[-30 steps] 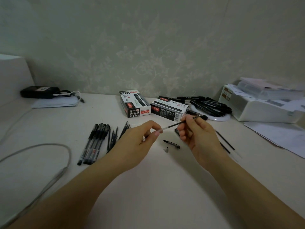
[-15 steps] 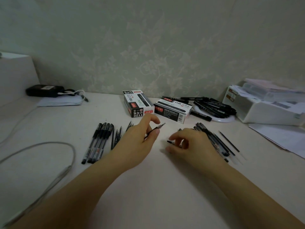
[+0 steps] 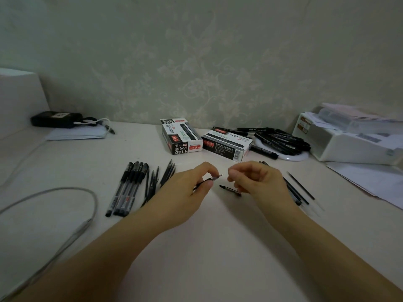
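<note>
The left hand's point(image 3: 187, 192) fingers point(image 3: 209, 171) pinch a thin pen refill point(image 3: 214, 178) near its silver tip, which points at the right hand point(image 3: 259, 182). That hand's fingers point(image 3: 234, 172) are curled with thumb and forefinger together. I cannot tell whether they hold some tiny part. Just below the gap between the hands, a short black pen piece point(image 3: 230, 189) lies on the worktop point(image 3: 207, 236).

The two hands meet in mid-air, so a small part could slip and roll among the loose refills point(image 3: 301, 188). A skewed push might also bend the slender refill.

Finished pens point(image 3: 128, 188) lie in a row to the left. Behind stand two pen boxes point(image 3: 182, 136), both seemingly closed, their contents hidden. A white dish point(image 3: 292, 157) is heaped with black markers point(image 3: 281, 139), and a white tray point(image 3: 340, 144) holds papers.
</note>
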A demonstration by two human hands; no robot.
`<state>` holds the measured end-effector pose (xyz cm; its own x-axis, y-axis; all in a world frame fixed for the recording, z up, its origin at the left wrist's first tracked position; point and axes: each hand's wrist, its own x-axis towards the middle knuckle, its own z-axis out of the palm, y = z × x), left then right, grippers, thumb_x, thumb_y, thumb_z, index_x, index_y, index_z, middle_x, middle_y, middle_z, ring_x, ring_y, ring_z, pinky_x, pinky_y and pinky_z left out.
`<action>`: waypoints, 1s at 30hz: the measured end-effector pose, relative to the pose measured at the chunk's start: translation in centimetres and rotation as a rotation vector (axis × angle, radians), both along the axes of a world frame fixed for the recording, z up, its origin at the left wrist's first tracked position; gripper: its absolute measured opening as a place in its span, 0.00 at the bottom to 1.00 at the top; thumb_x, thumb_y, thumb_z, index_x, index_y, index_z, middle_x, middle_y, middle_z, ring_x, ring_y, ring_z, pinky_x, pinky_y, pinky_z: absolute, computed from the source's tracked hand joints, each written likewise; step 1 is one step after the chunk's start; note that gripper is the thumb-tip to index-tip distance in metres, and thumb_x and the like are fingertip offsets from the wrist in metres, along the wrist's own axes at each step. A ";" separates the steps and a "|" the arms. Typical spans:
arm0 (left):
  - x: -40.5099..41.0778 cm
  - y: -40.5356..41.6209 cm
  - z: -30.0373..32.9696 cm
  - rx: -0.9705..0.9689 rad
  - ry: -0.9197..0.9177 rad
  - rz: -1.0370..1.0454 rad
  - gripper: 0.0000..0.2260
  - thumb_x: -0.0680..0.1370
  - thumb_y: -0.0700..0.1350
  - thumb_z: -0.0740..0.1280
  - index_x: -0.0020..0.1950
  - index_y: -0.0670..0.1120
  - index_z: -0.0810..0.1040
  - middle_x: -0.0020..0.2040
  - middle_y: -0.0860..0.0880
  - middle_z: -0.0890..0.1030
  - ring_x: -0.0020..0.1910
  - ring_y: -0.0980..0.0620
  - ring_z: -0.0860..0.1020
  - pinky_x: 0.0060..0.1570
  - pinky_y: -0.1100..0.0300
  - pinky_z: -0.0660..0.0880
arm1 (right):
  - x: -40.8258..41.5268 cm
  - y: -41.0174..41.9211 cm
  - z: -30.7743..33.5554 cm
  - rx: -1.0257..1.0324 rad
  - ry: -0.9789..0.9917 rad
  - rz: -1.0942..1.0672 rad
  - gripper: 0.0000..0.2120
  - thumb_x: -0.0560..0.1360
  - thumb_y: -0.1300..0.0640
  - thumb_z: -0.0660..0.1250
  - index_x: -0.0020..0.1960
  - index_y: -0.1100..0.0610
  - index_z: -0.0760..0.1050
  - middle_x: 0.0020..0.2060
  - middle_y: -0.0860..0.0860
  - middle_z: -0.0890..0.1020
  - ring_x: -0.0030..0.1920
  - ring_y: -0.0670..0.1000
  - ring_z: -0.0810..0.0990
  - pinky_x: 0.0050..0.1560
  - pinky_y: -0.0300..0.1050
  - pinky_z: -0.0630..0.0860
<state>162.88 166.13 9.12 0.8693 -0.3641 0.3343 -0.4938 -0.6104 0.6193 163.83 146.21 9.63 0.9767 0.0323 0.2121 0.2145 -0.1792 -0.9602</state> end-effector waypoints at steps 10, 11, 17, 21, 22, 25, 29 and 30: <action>-0.1 0.0 -0.1 0.040 -0.047 -0.007 0.06 0.81 0.52 0.60 0.57 0.61 0.68 0.37 0.53 0.75 0.33 0.58 0.72 0.33 0.64 0.70 | -0.1 0.4 -0.1 -0.024 0.010 0.163 0.04 0.73 0.62 0.73 0.48 0.56 0.84 0.39 0.53 0.86 0.38 0.45 0.82 0.39 0.33 0.76; -0.1 0.0 0.0 0.038 -0.047 0.011 0.07 0.80 0.52 0.61 0.57 0.60 0.68 0.39 0.54 0.76 0.34 0.58 0.73 0.35 0.62 0.73 | 0.0 0.3 -0.1 -0.034 0.013 0.167 0.05 0.73 0.62 0.74 0.48 0.56 0.84 0.39 0.53 0.86 0.38 0.46 0.82 0.39 0.33 0.77; 0.1 0.0 0.1 0.137 -0.144 0.010 0.08 0.81 0.50 0.61 0.56 0.54 0.77 0.46 0.58 0.77 0.46 0.61 0.73 0.45 0.69 0.67 | 0.2 0.0 -0.2 -0.132 -0.031 0.181 0.03 0.73 0.60 0.75 0.46 0.53 0.84 0.38 0.52 0.86 0.38 0.46 0.82 0.40 0.35 0.78; 0.1 -0.2 0.1 0.155 -0.217 -0.004 0.07 0.81 0.49 0.62 0.56 0.53 0.77 0.46 0.58 0.77 0.46 0.60 0.72 0.46 0.68 0.68 | 0.2 0.2 -0.6 -0.307 -0.104 0.156 0.10 0.77 0.47 0.67 0.41 0.50 0.81 0.35 0.48 0.84 0.36 0.44 0.81 0.41 0.39 0.78; 0.1 -0.2 0.1 0.152 -0.223 -0.005 0.07 0.80 0.49 0.62 0.56 0.53 0.78 0.46 0.58 0.77 0.45 0.60 0.72 0.46 0.67 0.68 | 0.1 0.3 -0.7 -0.357 -0.131 0.142 0.15 0.78 0.43 0.63 0.39 0.50 0.80 0.33 0.48 0.82 0.36 0.45 0.80 0.42 0.42 0.79; 0.0 -0.2 0.1 0.142 -0.218 -0.001 0.06 0.80 0.49 0.63 0.55 0.53 0.78 0.46 0.57 0.77 0.45 0.59 0.73 0.47 0.63 0.71 | 0.0 0.3 -0.7 -0.401 -0.163 0.112 0.21 0.76 0.34 0.58 0.38 0.48 0.79 0.34 0.46 0.83 0.36 0.45 0.81 0.43 0.48 0.80; 0.1 0.0 0.2 0.104 -0.184 0.026 0.07 0.80 0.49 0.63 0.56 0.54 0.78 0.47 0.57 0.78 0.47 0.59 0.75 0.49 0.60 0.74 | 0.5 0.0 -0.7 -0.402 -0.150 0.159 0.10 0.74 0.39 0.66 0.46 0.44 0.78 0.41 0.42 0.83 0.40 0.45 0.81 0.44 0.44 0.81; 0.1 0.0 0.3 0.105 -0.186 0.024 0.07 0.80 0.49 0.63 0.56 0.54 0.78 0.47 0.57 0.78 0.47 0.59 0.75 0.48 0.60 0.74 | 0.5 0.0 -0.7 -0.393 -0.148 0.172 0.09 0.75 0.41 0.66 0.45 0.45 0.78 0.39 0.43 0.83 0.38 0.45 0.81 0.43 0.44 0.80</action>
